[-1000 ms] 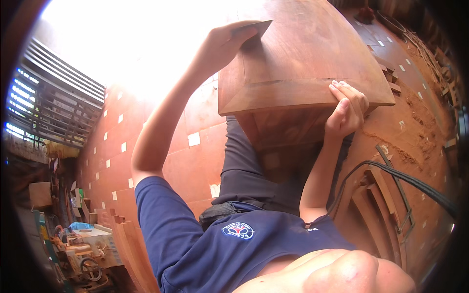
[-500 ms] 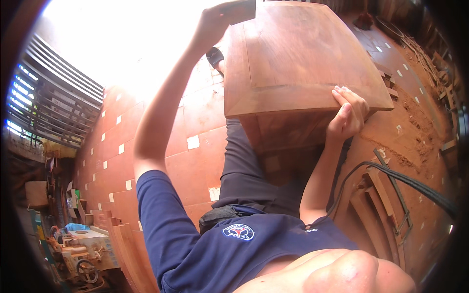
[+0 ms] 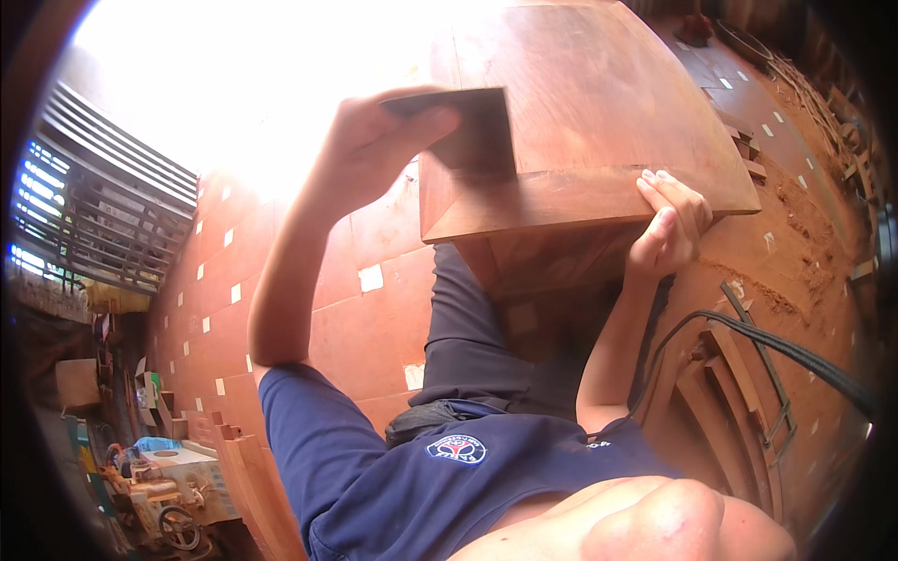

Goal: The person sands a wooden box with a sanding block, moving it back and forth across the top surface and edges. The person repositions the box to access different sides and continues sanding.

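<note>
A reddish-brown wooden piece (image 3: 599,112) with a framed, flat top stands in front of me between my legs. My left hand (image 3: 374,140) is closed on a dark, flat rectangular sheet (image 3: 486,136), thumb on the face towards me. The sheet stands tilted over the top's near left corner, its lower edge close to or on the wood; blur hides the exact contact. Whether it is sandpaper or a scraper I cannot tell. My right hand (image 3: 675,220) grips the near edge of the top towards its right corner, fingertips over the upper surface.
Curved wooden parts (image 3: 720,411) lie on the floor at my right, beside a black cable (image 3: 786,346). Sawdust (image 3: 795,271) covers the floor there. A machine with a handwheel (image 3: 178,524) stands at the lower left, next to upright boards (image 3: 248,477). Slatted bars (image 3: 103,178) close off the left.
My left hand has come down from the far left edge of the top towards me, bringing the dark sheet to the near left corner. My right hand keeps its place.
</note>
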Demonstrator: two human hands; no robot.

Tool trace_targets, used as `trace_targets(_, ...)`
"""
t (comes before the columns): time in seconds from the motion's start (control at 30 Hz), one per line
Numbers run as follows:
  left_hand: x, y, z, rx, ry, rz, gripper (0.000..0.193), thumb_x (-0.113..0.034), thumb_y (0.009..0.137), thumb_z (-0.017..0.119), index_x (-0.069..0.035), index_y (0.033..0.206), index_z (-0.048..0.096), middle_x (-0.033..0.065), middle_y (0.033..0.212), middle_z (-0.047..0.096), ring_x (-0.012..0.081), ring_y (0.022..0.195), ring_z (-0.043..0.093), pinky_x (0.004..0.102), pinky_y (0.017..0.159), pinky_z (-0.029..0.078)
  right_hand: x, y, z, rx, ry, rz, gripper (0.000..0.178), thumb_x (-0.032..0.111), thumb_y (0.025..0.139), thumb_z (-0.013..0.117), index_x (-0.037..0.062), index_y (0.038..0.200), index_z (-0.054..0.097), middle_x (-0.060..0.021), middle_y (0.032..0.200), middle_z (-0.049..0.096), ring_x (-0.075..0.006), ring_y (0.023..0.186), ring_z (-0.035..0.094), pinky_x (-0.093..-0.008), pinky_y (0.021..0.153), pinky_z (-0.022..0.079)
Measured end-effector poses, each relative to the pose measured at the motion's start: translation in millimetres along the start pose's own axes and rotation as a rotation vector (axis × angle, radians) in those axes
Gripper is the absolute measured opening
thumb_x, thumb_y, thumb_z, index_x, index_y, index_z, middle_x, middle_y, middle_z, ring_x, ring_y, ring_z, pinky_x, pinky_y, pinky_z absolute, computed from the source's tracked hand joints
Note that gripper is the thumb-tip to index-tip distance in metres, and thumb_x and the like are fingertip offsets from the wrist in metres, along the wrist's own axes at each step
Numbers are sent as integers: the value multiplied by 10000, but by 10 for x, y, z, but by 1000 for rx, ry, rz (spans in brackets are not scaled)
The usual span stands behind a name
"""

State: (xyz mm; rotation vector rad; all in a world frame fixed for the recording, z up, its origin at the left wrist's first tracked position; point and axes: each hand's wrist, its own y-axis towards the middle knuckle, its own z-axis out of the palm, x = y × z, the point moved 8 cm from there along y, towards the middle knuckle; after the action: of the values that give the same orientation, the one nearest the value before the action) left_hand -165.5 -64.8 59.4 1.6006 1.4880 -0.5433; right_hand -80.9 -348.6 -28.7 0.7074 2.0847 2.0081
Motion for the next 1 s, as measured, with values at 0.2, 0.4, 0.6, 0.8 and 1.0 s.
trace_targets(0.2,384,140,-408,48,-301,60,466,-329,975,727,66,1219,685,98,1072,746,141,958,686,306,839,543,21,23,2,36,-13,-8,413,139,979,414,-20,849,772,-110,890,774,-274,901,727,-381,912,497)
trace_targets(0.4,715,834,-534,-379,21,199,416,-322,991,688,1,1251,707,97,1091,757,157,962,695,305,869,543,2,22,-8,25,-4,-12,403,134,974,422,-23,849,771,-113,891,776,-278,897,729,-375,917,497)
trace_targets(0.6,733,1031,-210,-318,220,105,387,-341,982,687,-49,1230,741,64,1087,768,143,940,694,289,835,547,-18,15,5,25,11,-18,399,133,969,425,-26,849,771,-114,892,777,-278,899,729,-374,919,497)
trace_targets(0.8,384,551,-234,-127,1,113,397,-356,1006,666,-2,1172,729,61,985,755,100,869,676,267,744,535,-13,11,-11,28,-2,-15,401,137,967,423,-17,849,774,-110,896,776,-271,901,728,-377,920,495)
trace_targets(1.0,449,533,-473,-1,-337,149,451,-394,1016,661,17,1202,686,71,984,739,115,842,689,252,715,541,5,0,6,20,-7,-17,400,141,969,424,-1,848,778,-97,890,777,-253,899,728,-371,923,486)
